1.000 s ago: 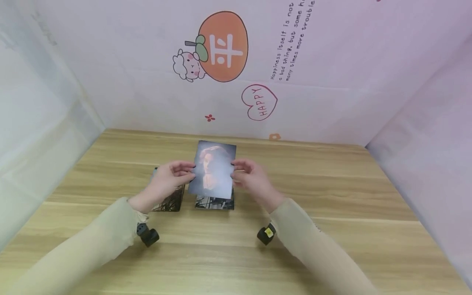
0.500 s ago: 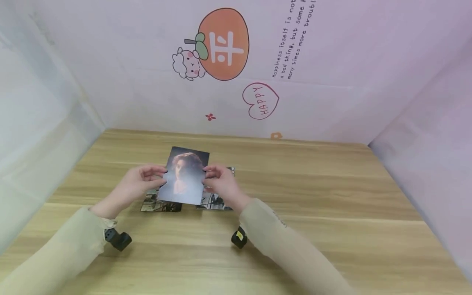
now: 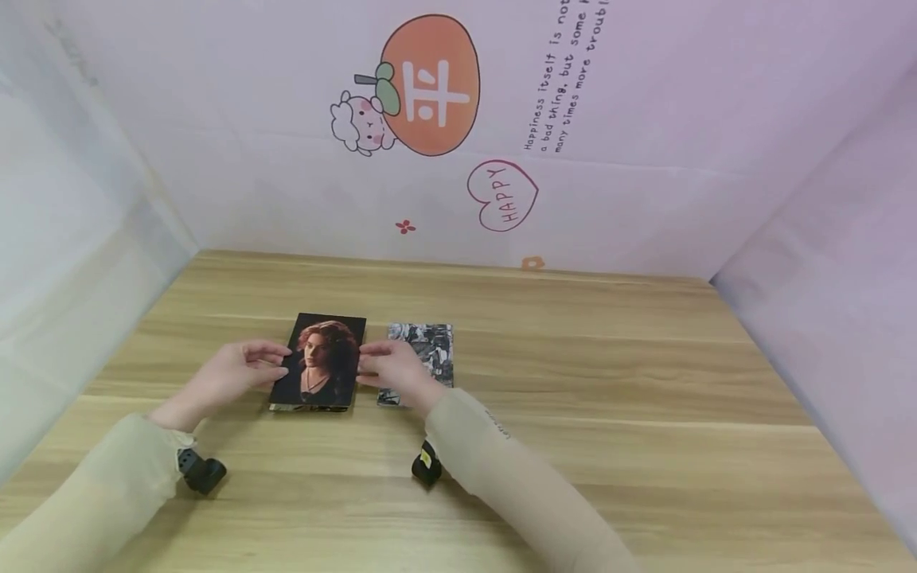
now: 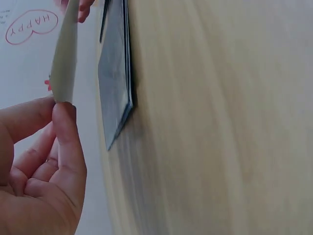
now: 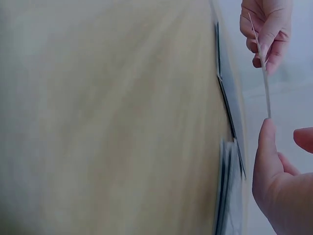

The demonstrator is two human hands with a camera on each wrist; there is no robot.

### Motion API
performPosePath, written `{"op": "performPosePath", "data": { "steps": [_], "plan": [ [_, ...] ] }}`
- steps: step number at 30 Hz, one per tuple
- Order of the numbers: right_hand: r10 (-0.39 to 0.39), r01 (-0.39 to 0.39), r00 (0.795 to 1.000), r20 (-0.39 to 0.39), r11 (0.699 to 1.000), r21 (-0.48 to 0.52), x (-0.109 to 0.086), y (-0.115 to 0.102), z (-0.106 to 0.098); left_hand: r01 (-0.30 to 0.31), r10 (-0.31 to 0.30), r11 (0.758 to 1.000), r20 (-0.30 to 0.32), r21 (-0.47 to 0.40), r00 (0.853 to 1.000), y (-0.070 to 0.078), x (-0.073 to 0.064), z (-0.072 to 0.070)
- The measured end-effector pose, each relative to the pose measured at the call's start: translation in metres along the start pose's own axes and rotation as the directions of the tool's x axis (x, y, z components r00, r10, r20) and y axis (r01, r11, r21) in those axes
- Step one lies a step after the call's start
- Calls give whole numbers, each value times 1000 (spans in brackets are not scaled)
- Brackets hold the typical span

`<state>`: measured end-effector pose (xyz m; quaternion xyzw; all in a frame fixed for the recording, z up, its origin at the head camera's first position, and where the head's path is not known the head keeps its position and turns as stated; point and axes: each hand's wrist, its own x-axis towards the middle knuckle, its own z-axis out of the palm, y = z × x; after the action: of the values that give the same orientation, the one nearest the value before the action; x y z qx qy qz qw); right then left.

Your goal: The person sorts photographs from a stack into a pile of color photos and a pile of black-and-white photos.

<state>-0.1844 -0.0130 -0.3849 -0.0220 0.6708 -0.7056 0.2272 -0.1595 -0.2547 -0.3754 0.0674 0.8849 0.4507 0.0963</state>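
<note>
In the head view a portrait photo card [image 3: 315, 366] lies over other cards [image 3: 286, 408] on the left, their lower edges peeking out. My left hand [image 3: 247, 370] pinches its left edge between thumb and forefinger. The left wrist view shows the photo card [image 4: 66, 54] edge-on, raised above dark thin cards [image 4: 115, 73]. My right hand [image 3: 397, 370] is at the right edge. In the right wrist view, the thumb tip of my right hand [image 5: 283, 176] meets the edge of the photo card [image 5: 266, 93], while the forefinger stands apart from it.
A black-and-white patterned card pile [image 3: 433, 342] lies right of the portrait, partly under my right hand. The wooden table [image 3: 609, 398] is bounded behind by a printed white wall sheet [image 3: 609, 215]. Pale sheets stand at both sides. A black camera [image 3: 204, 473] hangs at my left wrist.
Both hands have carried the portrait photo card leftward from over the patterned pile and lowered it over the left pile. The patterned pile now shows more fully; my right forefinger is off the card.
</note>
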Motion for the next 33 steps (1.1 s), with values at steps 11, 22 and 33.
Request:
{"op": "performPosePath", "data": {
  "steps": [11,22,33],
  "plan": [
    [14,-13,1000,21,1000,-4,2,4,2,19,-19,985,0,173,1000,-7,4,-2],
    [18,-18,1000,-2,999,-34,6,5,3,-75,82,970,-20,232,996,-7,9,3],
    [25,-24,999,28,999,-27,0,0,-1,-97,107,966,-29,238,994,-16,4,3]
  ]
}}
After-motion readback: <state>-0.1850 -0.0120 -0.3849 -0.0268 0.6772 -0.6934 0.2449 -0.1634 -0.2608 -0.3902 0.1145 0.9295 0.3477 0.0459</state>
